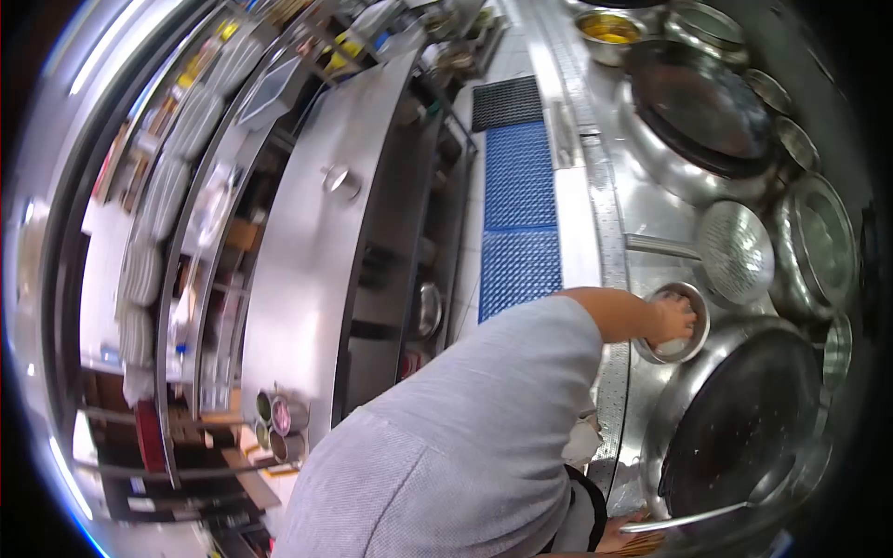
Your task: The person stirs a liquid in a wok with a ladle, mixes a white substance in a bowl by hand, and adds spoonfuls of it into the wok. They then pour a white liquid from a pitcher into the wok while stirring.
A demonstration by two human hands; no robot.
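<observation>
Head view: the landmark is the large dark wok (742,423) at the lower right of the frame. The small metal bowl (699,346) sits on the steel counter (642,400), just beside the upper left part of the wok's rim. The left hand (672,318) reaches down into this bowl, its fingers bent and partly spread over something whitish; whether they grip any of it I cannot tell.

The ladle (688,518) lies across the wok's lower edge, its cup end inside and its handle pointing left. At that handle's end, below and left of the wok, is the right hand (618,534), mostly cut off by the arm and frame edge; it seems to be at the handle, but how far it is closed cannot be told.

Above the wok in the frame lies the perforated skimmer (735,251), its handle pointing left. Farther above is the second wok (702,107), with the pot of yellow contents (609,35) near its upper left.
</observation>
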